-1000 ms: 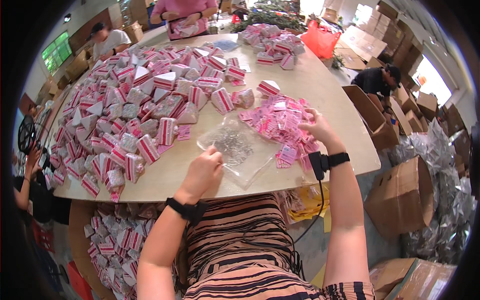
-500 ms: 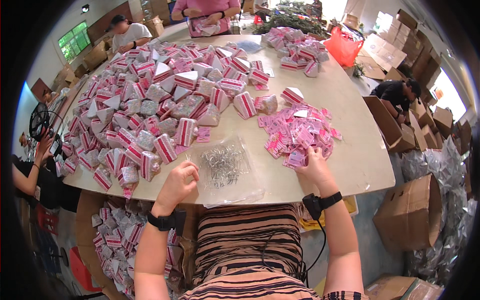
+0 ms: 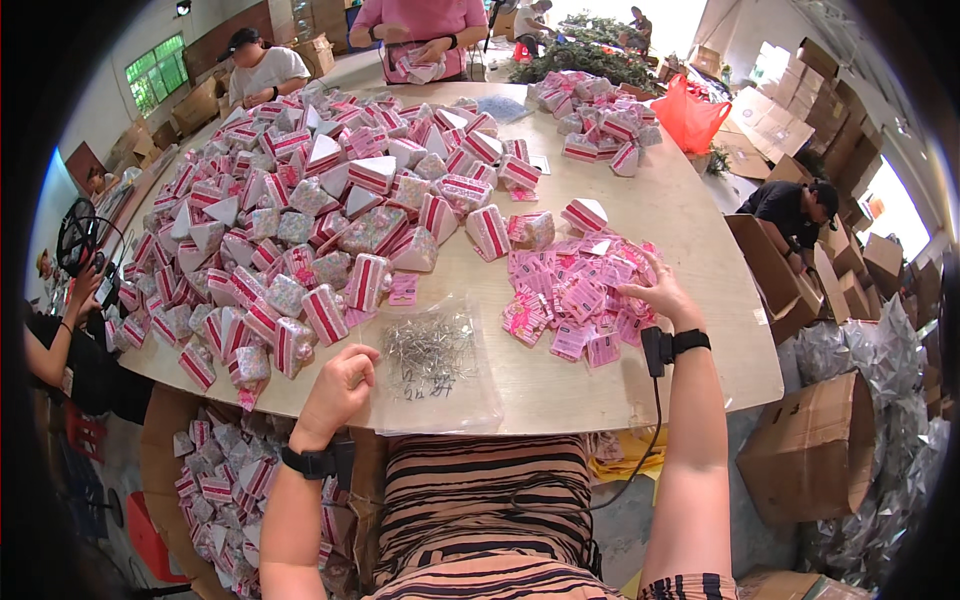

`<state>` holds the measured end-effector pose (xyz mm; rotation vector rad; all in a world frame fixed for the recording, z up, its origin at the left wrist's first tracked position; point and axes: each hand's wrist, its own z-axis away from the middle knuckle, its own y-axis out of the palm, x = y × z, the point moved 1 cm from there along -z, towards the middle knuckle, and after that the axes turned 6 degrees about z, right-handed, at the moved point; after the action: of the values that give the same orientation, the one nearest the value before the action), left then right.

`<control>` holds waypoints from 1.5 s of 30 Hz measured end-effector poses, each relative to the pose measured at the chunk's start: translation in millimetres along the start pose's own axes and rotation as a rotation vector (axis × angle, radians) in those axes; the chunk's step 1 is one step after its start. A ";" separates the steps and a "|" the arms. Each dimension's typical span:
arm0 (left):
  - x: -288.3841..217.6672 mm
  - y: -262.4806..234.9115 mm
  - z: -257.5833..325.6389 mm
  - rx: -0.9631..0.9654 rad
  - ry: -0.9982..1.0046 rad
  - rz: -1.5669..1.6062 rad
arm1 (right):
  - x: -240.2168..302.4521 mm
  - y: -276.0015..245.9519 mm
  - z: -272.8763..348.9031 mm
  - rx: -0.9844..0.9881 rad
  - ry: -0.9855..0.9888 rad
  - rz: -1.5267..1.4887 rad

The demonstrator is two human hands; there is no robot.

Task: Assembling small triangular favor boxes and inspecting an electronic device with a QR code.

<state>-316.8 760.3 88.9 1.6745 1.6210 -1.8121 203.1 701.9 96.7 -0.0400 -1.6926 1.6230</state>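
Note:
Pink printed cards [image 3: 575, 295] lie in a loose heap on the table, right of centre. My right hand [image 3: 672, 298] reaches over the heap's right edge, its thumb and fingers apart. Left of the heap, a clear plastic bag [image 3: 470, 395] lies flat near the table's front edge, with a tangle of thin silvery wire hooks [image 3: 428, 350] on or in it. Beside that bag my left hand [image 3: 340, 388] is curled closed. Whatever its fingers might hold is hidden. Cake-slice-shaped ornaments [image 3: 372, 172] in pink, white and speckled grey form a large pile beyond.
More ornaments fill a cardboard box [image 3: 160, 470] below the table's left front. Across the table [image 3: 690, 230] stands a person in pink [image 3: 425, 30]; others work around. A red plastic bag [image 3: 692, 112] sits at the far right, and an opened carton [image 3: 808, 448] stands on the floor.
My right hand has moved from the near side of the card heap to its right edge, and its fingers have spread. My left hand stays curled beside the clear bag. The view has shifted slightly.

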 end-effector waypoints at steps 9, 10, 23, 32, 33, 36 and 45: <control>6.5 -0.4 4.1 -0.023 -0.093 0.029 | 60.3 4.3 11.6 0.218 -0.213 0.083; 7.2 -0.7 2.5 -0.028 -0.089 0.030 | 49.4 -6.5 1.9 0.114 -0.149 0.106; 5.7 6.1 -6.2 -0.036 -0.065 -0.021 | 6.6 28.4 -76.9 0.198 -0.130 0.078; 2.2 13.7 -10.8 -0.002 -0.042 -0.069 | 70.1 9.4 -11.2 -0.295 -0.412 0.198; 1.5 15.0 -10.0 -0.009 -0.054 -0.070 | 87.3 4.3 4.2 -0.365 -0.499 0.103; -1.8 18.8 -8.4 -0.047 0.089 -0.121 | 154.0 15.6 68.9 -0.180 -0.840 -0.040; -8.2 25.9 -1.4 -0.072 0.103 -0.205 | 167.5 57.2 119.7 0.414 -0.755 0.507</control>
<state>-294.2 747.3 81.2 1.6488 1.9418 -1.7575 -5.2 698.7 144.1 0.4302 -1.9307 2.5742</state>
